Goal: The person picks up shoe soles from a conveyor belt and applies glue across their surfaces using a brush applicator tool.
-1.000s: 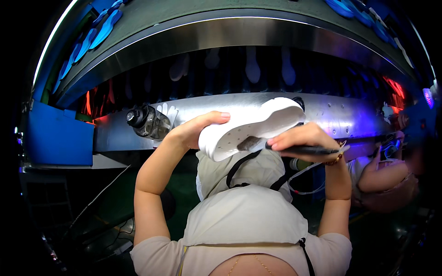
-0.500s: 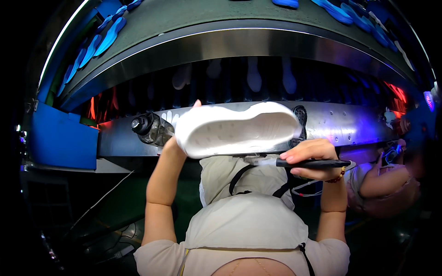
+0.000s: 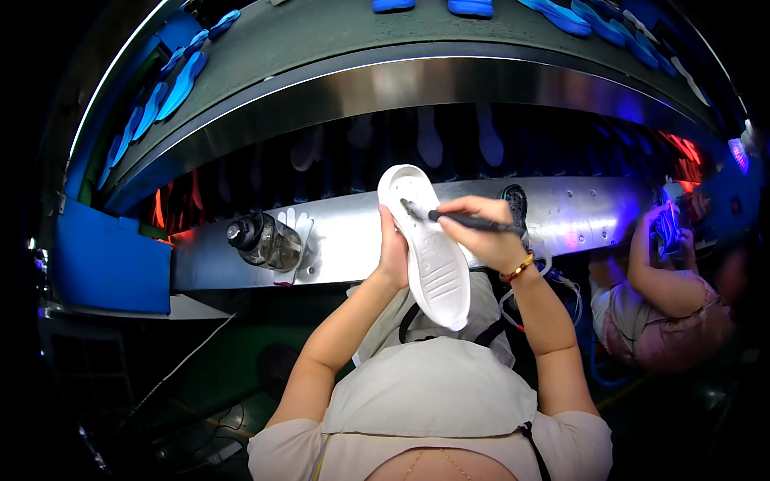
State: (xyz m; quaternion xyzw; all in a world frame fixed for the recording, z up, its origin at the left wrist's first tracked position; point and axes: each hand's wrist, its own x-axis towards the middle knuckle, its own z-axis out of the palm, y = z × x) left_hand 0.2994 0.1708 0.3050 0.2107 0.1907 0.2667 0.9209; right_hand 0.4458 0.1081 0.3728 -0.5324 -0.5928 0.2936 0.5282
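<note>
A white moulded shoe sole [image 3: 437, 272] is held up over my lap, its long axis nearly upright and its ridged face toward me. My left hand [image 3: 392, 248] grips its left edge. My right hand [image 3: 485, 232] holds a black-handled brush [image 3: 469, 220] like a pen. The brush's bristles touch the upper part of the sole. Beside them on the metal ledge [image 3: 345, 232] stands a dark, stained bottle with a black cap [image 3: 263, 240]. A white glove [image 3: 297, 224] lies next to the bottle, and a black perforated shoe piece [image 3: 514, 204] is behind my right hand.
Blue soles [image 3: 183, 86] lie on the green conveyor belt [image 3: 321, 44] above the ledge. Pale soles [image 3: 429, 136] show in the dark gap beneath it. At the right, another person [image 3: 666, 297] handles a blue-lit piece. A white cable [image 3: 180, 357] hangs at the left.
The sole has turned from lying crosswise with its hollow side showing to nearly upright with its ridged face showing. My right hand has brought the brush up and left onto it.
</note>
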